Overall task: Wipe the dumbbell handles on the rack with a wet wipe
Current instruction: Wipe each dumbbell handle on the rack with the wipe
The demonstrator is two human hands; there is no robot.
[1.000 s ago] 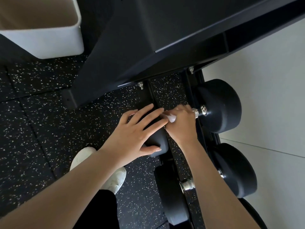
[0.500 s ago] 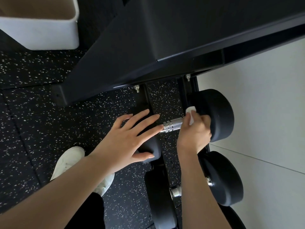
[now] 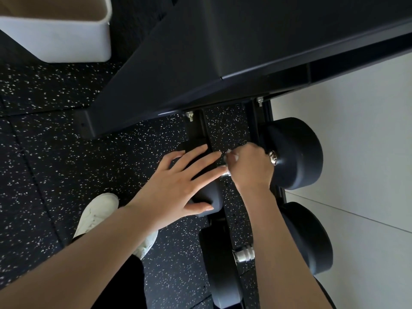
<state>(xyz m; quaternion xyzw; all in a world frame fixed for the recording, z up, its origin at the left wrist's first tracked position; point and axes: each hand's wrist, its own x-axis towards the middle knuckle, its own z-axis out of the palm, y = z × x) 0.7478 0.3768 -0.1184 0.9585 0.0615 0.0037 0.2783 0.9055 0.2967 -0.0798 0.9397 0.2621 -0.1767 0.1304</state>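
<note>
At the rack's (image 3: 256, 123) near end, one handle (image 3: 244, 254) lies bare, probably not wiped yet, and beyond it the left hand (image 3: 178, 186) rests spread on a dumbbell head (image 3: 209, 197) while the right hand (image 3: 249, 168) grips the wet wipe (image 3: 231, 156) round the next handle (image 3: 226, 174).

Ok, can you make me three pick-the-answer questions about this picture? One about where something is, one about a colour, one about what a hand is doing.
1. Where is the white bin?
A) top left of the picture
B) between the two hands
C) bottom right

2. What colour are the dumbbell heads?
A) red
B) black
C) yellow

3. What is the right hand doing?
A) lying flat
B) pointing up
C) gripping the dumbbell handle with the wet wipe

Answers:
1 A: the bin fills the top left corner.
2 B: every round end looks black.
3 C: its fingers curl round the handle, with white wipe poking out. The left hand is the flat one.
</note>
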